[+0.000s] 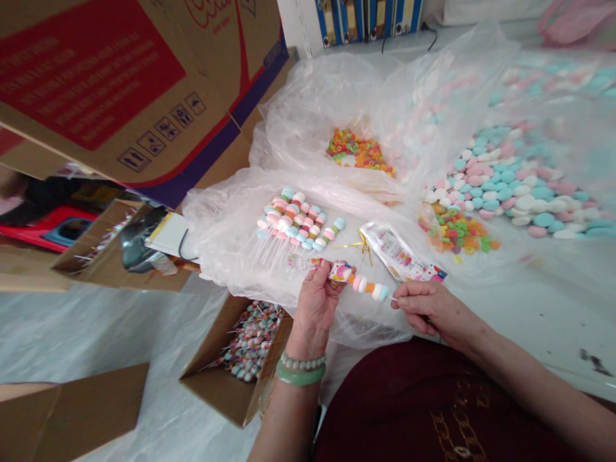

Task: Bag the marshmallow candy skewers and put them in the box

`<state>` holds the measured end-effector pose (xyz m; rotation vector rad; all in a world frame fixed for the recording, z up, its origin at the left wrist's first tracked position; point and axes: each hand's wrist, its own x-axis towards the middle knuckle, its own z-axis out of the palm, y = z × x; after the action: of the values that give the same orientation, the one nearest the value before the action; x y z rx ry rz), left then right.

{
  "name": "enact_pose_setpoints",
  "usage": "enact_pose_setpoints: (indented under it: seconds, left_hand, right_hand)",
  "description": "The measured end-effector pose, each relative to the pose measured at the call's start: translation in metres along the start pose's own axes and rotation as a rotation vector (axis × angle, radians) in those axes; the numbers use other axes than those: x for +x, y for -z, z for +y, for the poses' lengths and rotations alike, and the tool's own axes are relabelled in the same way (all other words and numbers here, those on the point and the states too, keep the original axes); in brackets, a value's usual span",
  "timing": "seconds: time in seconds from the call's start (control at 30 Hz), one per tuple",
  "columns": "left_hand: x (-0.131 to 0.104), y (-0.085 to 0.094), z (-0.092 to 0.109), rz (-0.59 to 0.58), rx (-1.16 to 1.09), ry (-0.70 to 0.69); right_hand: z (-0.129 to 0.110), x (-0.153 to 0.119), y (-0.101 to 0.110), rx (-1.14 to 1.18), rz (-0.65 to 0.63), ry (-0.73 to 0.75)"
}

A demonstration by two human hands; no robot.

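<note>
My left hand is closed on a small printed plastic bag, wearing a bead bracelet and a green bangle at the wrist. The tip of a candy skewer, with white, pink, blue and orange pieces, sits at the bag's mouth; how far inside is hidden. Between finger and thumb, my right hand pinches the skewer's white stick. Just beyond lie a stack of printed bags and some gold twist ties. A row of finished-looking candy skewers rests on the plastic sheet to the left.
Loose pastel candies and ring gummies lie on clear plastic at right, more gummies at the back. Below left, an open carton holds many wrapped skewers. A large cardboard box stands upper left.
</note>
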<state>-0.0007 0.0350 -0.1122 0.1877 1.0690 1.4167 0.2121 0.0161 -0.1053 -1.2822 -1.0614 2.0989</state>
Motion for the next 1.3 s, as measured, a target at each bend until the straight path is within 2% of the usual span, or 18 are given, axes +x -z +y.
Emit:
enact_pose_setpoints:
  seconds: [0.07, 0.13, 0.27, 0.4, 0.6, 0.67, 0.77, 0.9, 1.0, 1.07, 1.13, 1.23, 1.3]
  left_hand:
    - [0.001, 0.003, 0.000, 0.028, -0.011, 0.017]
    - [0.001, 0.005, 0.001, 0.047, -0.038, 0.027]
    - [-0.001, 0.004, 0.005, 0.000, -0.067, 0.051]
    - [-0.006, -0.003, 0.003, -0.076, -0.024, 0.058]
    - [-0.008, -0.012, -0.014, -0.105, -0.001, 0.127]
    - [-0.009, -0.014, -0.018, -0.126, 0.001, 0.151]
    - [-0.012, -0.014, -0.020, -0.156, -0.002, 0.144]
    - [-0.013, -0.012, -0.012, -0.165, 0.047, 0.159]
    - [-0.012, -0.010, -0.005, -0.186, 0.094, 0.243]
    - [-0.011, -0.010, -0.004, -0.181, 0.130, 0.264]
    - [-0.013, -0.013, -0.008, -0.156, 0.175, 0.205]
    - [-0.018, -0.021, -0.018, -0.142, 0.211, 0.105]
    - [-0.021, -0.025, -0.024, -0.144, 0.190, 0.105]
  right_hand:
    - [0.002, 0.001, 0.000, 0.055, -0.013, -0.037]
    - [0.003, 0.002, -0.001, 0.024, 0.031, -0.041]
    - [0.000, 0.001, -0.003, -0.222, 0.152, 0.036]
    - [-0.003, -0.003, -0.006, -0.506, 0.230, 0.229]
    - [0.007, 0.000, -0.012, -0.975, 0.325, 0.573]
    - [0.010, 0.003, -0.014, -1.062, 0.344, 0.628]
    - [0.007, 0.008, -0.018, -0.942, 0.297, 0.536]
    - [-0.004, 0.011, -0.020, -0.482, 0.151, 0.262]
    - [-0.006, 0.010, -0.019, -0.219, 0.099, 0.118]
    - [-0.005, 0.010, -0.018, -0.130, 0.105, 0.087]
    - [-0.004, 0.011, -0.019, -0.095, 0.116, 0.090]
    - [-0.007, 0.012, -0.022, -0.148, 0.131, 0.124]
    - [-0.010, 0.013, -0.024, -0.209, 0.140, 0.161]
